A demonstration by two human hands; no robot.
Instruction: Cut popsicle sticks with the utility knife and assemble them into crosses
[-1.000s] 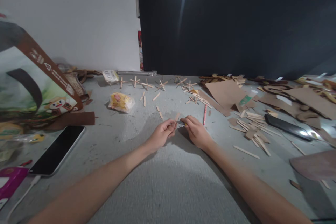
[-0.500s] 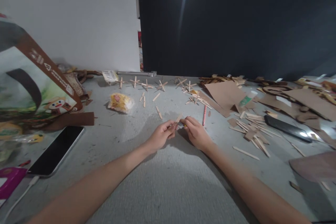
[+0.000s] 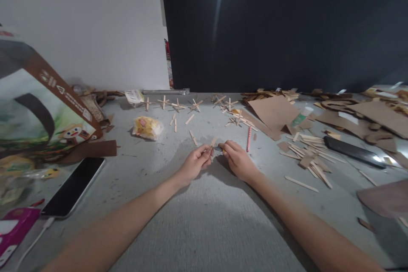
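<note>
Craft stick (image 3: 213, 140) slants forward from the left hand (image 3: 194, 165), whose fingers pinch its near end, while the right hand's (image 3: 238, 162) fingers clamp a metal-tipped tool (image 3: 217, 148) pointing left

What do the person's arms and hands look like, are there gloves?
The left hand and right hand wear no gloves. The left forearm and right forearm show bare, without watch or bracelet. Rings: too small to tell.

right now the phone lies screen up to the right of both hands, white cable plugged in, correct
Wrong side: the head view shows the phone left of the left hand and right hand, screen up, white cable plugged in.
</note>
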